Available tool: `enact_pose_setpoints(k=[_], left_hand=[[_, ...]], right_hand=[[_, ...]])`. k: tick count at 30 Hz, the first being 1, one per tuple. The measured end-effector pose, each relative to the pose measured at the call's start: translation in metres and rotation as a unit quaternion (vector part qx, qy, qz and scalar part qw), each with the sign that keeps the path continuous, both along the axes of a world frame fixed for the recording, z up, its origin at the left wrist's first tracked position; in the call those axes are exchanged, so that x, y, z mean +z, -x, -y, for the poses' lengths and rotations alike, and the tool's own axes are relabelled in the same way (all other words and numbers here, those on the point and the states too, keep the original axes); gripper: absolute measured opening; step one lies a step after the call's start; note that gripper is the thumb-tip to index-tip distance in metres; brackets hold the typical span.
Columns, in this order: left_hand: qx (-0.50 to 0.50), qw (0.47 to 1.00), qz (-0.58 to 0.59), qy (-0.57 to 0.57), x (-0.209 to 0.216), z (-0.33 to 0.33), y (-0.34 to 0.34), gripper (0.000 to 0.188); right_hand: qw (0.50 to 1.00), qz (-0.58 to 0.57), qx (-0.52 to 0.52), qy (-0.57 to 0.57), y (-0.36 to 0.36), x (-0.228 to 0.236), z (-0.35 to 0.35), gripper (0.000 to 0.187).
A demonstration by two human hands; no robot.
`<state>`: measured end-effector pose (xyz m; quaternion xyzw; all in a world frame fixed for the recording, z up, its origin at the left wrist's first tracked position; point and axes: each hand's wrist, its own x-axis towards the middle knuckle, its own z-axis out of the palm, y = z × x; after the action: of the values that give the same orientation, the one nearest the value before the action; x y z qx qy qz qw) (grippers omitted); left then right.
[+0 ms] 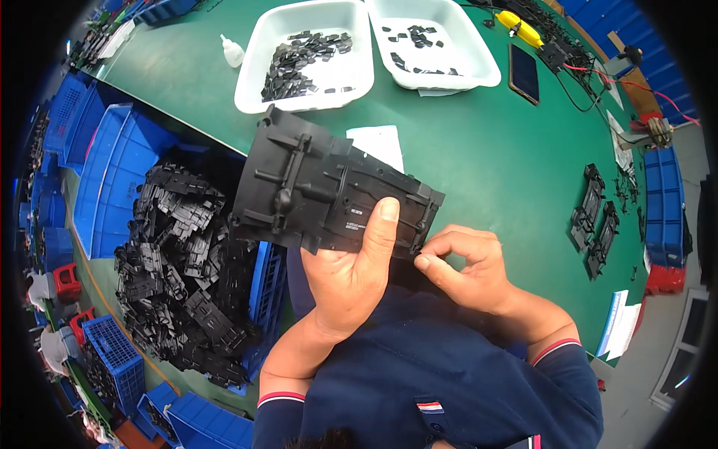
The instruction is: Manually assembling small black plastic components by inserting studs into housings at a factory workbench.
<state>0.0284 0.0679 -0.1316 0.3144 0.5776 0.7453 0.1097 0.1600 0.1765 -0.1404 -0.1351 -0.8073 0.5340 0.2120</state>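
Note:
My left hand (351,277) grips a large black moulded plastic panel (321,187) from below, thumb pressed on its face near a small white label. The panel is tilted over the edge of the green table (486,157). My right hand (467,266) pinches at the panel's lower right corner with thumb and forefinger; whether a small piece sits between the fingertips cannot be seen.
Two white trays (250,75) (479,63) with small black clips stand at the back. A white squeeze bottle (232,51), a phone (523,72), a yellow tool (520,28) and two black frames (594,217) lie on the table. A blue crate (105,172) heaped with black parts (179,277) sits left.

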Motion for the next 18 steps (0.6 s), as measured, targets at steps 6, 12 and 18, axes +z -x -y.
enact_pose_setpoints(k=[6, 12, 18], left_hand=[[-0.013, 1.0, 0.018, 0.014, -0.004, -0.002, 0.001, 0.011], [-0.106, 0.99, 0.088, 0.032, -0.001, -0.018, -0.015, 0.025], [-0.244, 0.958, 0.115, 0.1, -0.01, -0.043, -0.023, 0.047]], right_hand=[[0.999, -0.002, -0.033, -0.012, -0.012, 0.013, -0.011, 0.016], [0.96, -0.012, -0.071, -0.271, -0.004, 0.044, -0.029, 0.074], [0.977, 0.096, -0.054, -0.184, -0.012, 0.044, -0.042, 0.086]])
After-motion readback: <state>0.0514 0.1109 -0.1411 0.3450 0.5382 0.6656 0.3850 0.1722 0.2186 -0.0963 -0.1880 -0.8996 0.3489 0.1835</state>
